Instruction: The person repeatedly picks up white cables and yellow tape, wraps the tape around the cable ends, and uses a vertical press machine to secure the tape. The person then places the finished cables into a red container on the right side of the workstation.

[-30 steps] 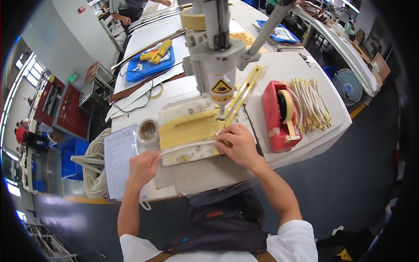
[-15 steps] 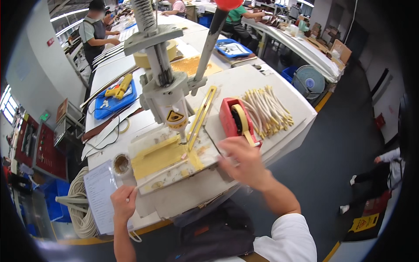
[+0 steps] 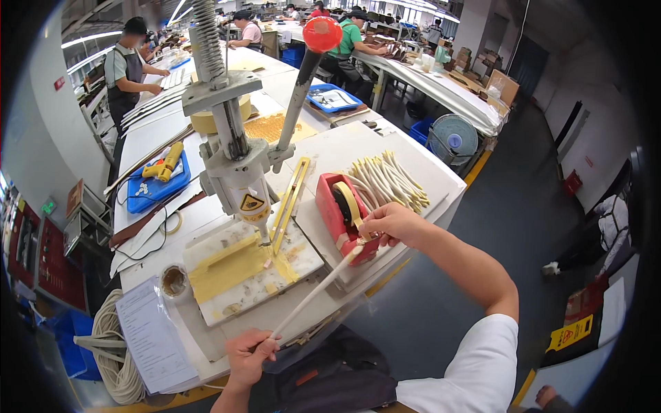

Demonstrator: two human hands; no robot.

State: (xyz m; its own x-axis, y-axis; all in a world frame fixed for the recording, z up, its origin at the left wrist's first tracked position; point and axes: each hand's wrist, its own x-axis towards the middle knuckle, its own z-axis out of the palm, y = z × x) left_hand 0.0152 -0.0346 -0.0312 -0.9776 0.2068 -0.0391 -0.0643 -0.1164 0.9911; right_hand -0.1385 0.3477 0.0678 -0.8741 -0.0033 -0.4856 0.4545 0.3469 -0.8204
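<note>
In my left hand, closed near the table's front edge, is a white cord. It slants up to the right, its far tip at the front of a red tape dispenser. My right hand is closed there, thumb and fingers pinching the end of the yellowish tape just above the cord's tip. Whether the tape touches the cord I cannot tell. Behind the dispenser lies a bundle of white cords with yellow-wrapped ends.
A hand-lever press stands over a marble slab partly covered with yellow tape. A slotted yellow metal strip leans beside it. Leftward are a tape roll, a paper sheet, coiled rope and a yellow glue gun on a blue tray.
My left hand has moved rightward, carrying the cord off the slab's front edge to the dispenser. My right hand has gone from hovering before the dispenser to pinching its tape. The view has shifted.
</note>
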